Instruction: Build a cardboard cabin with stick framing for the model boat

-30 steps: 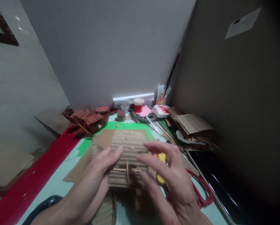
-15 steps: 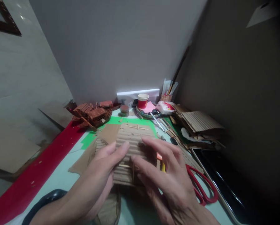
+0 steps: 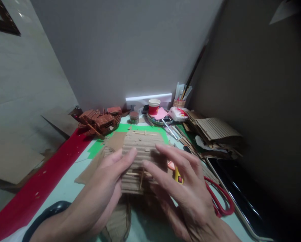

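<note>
A corrugated cardboard piece (image 3: 140,153) is held over the table. Thin wooden sticks lie across its ridges: one small cross (image 3: 145,133) near the far edge and a second cross (image 3: 141,174) near the close edge. My left hand (image 3: 97,188) grips the cardboard's left side, thumb on top. My right hand (image 3: 183,185) is at its right side, fingers apart and bent, the index fingertip by the near cross. Whether those fingertips touch the cardboard or sticks is unclear. Below hangs or lies another curved cardboard piece (image 3: 117,220), partly hidden.
Red scissors (image 3: 223,201), a yellow-handled tool (image 3: 178,176) and a black tablet-like slab (image 3: 243,195) are at the right. Stacked cardboard (image 3: 216,129) stands behind them. Brown model boats (image 3: 102,121) sit back left; a red cup (image 3: 154,107) stands at the back.
The near cross's upright stick now leans and shows more clearly. My right hand has shifted slightly right, uncovering more of the yellow-handled tool. The cardboard has moved slightly up in view.
</note>
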Motion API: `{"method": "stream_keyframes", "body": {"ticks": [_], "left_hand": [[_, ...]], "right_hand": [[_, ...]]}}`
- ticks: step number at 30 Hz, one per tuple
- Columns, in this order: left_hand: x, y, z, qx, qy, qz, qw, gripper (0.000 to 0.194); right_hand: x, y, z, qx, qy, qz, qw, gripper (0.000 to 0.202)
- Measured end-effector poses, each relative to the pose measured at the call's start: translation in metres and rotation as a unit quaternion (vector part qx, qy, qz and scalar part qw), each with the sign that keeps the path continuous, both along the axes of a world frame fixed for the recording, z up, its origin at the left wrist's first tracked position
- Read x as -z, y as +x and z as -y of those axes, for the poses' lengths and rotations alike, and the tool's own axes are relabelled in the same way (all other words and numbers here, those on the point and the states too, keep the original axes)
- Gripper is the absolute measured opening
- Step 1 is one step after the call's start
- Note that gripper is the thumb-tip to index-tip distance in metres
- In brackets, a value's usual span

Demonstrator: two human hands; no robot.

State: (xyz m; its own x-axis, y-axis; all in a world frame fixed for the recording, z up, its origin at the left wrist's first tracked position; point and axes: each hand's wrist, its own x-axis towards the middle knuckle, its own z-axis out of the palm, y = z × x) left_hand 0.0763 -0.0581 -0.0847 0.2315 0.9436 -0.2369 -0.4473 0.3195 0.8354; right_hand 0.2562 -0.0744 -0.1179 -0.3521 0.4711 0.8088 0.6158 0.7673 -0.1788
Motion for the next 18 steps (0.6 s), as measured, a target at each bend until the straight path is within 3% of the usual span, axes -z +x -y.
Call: {"method": "stream_keyframes", "body": {"ticks": [5, 18], "left_hand": [[-0.004, 0.005, -0.001, 0.004, -0.025, 0.01, 1.0, 0.027], [-0.002, 0.01, 0.002, -0.011, -0.016, -0.009, 1.0, 0.032]], "right_hand": [[-0.001, -0.002, 0.001, 0.039, 0.046, -0.021, 0.998, 0.033], [0.006, -0.016, 0.0, 0.016, 0.04, -0.041, 0.998, 0.026]]}}
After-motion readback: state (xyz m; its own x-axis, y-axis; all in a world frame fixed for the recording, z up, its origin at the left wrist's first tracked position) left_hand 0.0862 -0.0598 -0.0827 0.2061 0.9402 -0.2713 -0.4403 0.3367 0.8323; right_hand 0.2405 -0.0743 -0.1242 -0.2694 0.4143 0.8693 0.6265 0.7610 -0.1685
